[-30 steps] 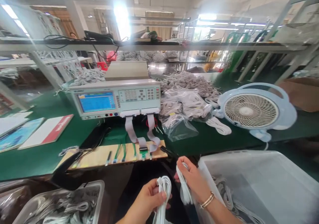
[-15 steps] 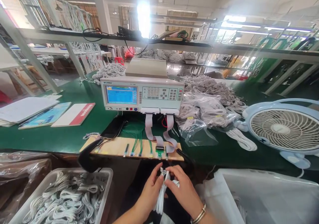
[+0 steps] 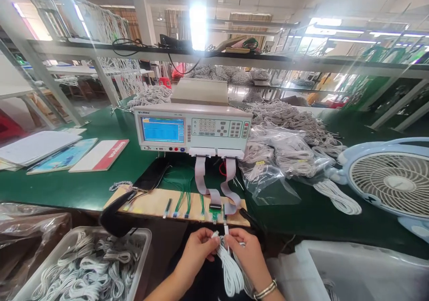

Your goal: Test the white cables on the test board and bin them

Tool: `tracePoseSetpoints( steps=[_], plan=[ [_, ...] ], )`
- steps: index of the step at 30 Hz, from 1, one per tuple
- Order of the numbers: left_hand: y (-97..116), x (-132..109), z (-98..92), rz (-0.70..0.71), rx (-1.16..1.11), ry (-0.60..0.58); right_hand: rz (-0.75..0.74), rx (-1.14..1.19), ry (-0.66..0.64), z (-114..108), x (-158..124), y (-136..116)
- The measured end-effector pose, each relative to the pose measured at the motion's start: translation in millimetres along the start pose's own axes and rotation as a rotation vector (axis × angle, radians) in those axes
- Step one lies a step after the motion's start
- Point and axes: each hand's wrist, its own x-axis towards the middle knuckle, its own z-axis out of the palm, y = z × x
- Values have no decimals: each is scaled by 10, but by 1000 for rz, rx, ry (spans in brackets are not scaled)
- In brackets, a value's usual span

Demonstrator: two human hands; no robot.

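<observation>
A coiled white cable point(image 3: 232, 272) hangs below my two hands. My left hand point(image 3: 197, 252) pinches one connector end of it, whose white tip point(image 3: 215, 234) points up between thumb and finger. My right hand point(image 3: 247, 252) grips the other white plug point(image 3: 226, 229), which is lined up with the small socket board point(image 3: 225, 215) at the edge of the wooden board point(image 3: 150, 199); I cannot tell whether it is seated. Just left of it is a green circuit board point(image 3: 215, 214) on a grey ribbon cable point(image 3: 200, 176).
A tester point(image 3: 192, 131) with a lit screen stands behind the wooden board. Bagged cables point(image 3: 288, 153) and a blue fan point(image 3: 398, 182) are on the right. Bins flank me: one full of coiled cables point(image 3: 87, 269) on the left, a white one point(image 3: 365, 265) on the right. Booklets point(image 3: 98, 156) lie left.
My hands have drawn apart slightly, each now on a separate cable end. The right one has brought its plug up to the board's edge. The coil now swings lower and right.
</observation>
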Motion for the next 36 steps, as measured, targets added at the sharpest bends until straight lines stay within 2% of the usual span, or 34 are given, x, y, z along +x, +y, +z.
tracePoseSetpoints(
  steps=[6,11,14,16,18,21,25,29,33,36],
  plan=[
    [153,-24,-28,-168,-116,-20,-4,82,-22,-11,3,-29],
    [241,-61,-44,-203,-165,-12,23,185,-6,34,31,-10],
    [269,-87,-54,-195,-220,8,109,355,36,113,42,12],
    [279,-104,-58,-178,-241,17,118,383,89,141,36,21],
    [280,-115,-49,-157,-236,22,66,303,92,123,21,18],
    [268,-111,-4,-139,-232,35,-31,123,23,23,-12,1],
    [212,-88,113,-97,-296,87,-37,49,-20,-97,-67,2],
    [132,-110,249,-23,-438,204,38,160,9,-96,-120,53],
    [100,-148,303,29,-520,205,181,355,42,-56,-135,114],
    [98,-151,300,25,-513,215,200,402,40,-49,-121,136]
  ],
)
